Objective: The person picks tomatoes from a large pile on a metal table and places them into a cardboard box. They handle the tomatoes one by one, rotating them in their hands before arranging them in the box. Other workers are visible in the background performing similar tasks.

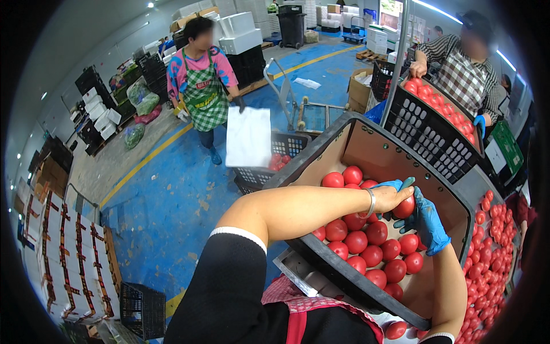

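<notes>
A black plastic crate with a brown liner stands tilted before me, partly filled with red tomatoes. Over its right part, my left hand, in a torn blue glove with a bracelet at the wrist, touches a large tomato with thumb and fingers. My right hand, in a blue glove, cups the same tomato from the other side. Which hand bears its weight I cannot tell. Many more tomatoes lie on a surface to the right of the crate.
A co-worker in a green checked apron holds a white sheet over another crate. At the upper right, a person grips a black crate of tomatoes, beside a metal post. A hand cart stands behind.
</notes>
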A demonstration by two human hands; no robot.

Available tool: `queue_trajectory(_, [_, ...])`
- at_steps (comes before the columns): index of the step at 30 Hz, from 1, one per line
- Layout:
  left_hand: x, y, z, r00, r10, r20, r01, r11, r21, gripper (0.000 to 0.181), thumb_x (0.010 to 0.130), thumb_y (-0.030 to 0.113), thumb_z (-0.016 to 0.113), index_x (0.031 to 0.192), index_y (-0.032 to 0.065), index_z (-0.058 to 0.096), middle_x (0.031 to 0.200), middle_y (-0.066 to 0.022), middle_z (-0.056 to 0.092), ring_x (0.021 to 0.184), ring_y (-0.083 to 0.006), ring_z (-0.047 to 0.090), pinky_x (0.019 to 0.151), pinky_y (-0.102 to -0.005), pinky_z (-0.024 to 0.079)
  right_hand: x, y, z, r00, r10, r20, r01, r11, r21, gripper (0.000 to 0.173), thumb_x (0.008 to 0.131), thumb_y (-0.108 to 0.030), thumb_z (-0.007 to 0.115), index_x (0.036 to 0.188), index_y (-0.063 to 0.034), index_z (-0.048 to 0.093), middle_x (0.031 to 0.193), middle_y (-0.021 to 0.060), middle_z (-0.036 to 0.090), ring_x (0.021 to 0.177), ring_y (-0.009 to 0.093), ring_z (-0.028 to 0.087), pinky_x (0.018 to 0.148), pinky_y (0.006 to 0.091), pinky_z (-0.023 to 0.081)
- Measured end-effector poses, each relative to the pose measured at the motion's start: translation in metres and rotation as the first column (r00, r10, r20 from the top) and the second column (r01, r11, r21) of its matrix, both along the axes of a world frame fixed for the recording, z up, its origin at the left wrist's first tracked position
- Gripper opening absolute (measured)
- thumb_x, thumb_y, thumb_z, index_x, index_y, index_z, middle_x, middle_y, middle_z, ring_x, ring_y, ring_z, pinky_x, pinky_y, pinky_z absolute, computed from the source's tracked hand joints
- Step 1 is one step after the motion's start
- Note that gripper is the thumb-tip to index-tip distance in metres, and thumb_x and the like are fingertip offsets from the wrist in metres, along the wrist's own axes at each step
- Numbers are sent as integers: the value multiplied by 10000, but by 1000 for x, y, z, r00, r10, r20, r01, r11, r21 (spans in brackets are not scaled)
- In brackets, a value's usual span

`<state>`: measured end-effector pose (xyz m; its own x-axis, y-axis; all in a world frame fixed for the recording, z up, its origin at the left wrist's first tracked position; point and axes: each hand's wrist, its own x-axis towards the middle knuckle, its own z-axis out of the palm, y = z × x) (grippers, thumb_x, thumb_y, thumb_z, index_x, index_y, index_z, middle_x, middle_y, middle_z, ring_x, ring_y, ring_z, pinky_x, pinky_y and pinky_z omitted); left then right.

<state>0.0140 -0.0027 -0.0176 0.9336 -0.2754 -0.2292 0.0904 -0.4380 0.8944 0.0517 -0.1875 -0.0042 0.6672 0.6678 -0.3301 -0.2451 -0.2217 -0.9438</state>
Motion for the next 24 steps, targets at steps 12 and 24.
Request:
queue_trajectory(12, [-8, 2, 19, 999, -4, -51, 9, 996, 93, 988, 778, 684, 579, 1486, 90, 230, 1246, -208, 534, 1084, -284, 568, 951, -359, 425, -2, 0, 0, 998, 18, 60, -19, 999, 29, 649, 941, -599, 361, 1154, -11, 534, 848, 150, 669, 578, 195, 644, 472, 263, 507])
queue_trajectory(24, [-7, -1, 10, 1000, 24, -16, -24, 1000, -6, 960, 818, 635, 573, 1507, 123, 142, 1324, -211, 483, 828, -238, 629, 700, -325, 524, -1, 0, 8, 999, -4, 40, 5, 999, -35, 571, 968, -532, 382, 1129, -11, 548, 835, 147, 667, 561, 218, 649, 471, 274, 508])
